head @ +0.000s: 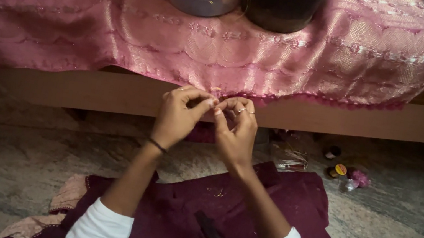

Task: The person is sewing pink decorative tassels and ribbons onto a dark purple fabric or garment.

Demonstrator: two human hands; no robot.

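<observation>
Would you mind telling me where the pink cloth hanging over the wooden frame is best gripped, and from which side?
Probably at its lower border. The pink cloth drapes over the wooden frame, so only that hem hangs free. Come from the front and slightly below, pinching the edge between fingertips, as the left hand and right hand do now at the middle.

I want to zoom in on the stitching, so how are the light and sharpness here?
Head view: dim, soft indoor light with no hard shadows; mild sheen on the pink fabric; both hands, left and right, are slightly soft, so fine thread detail is unreadable.
</observation>
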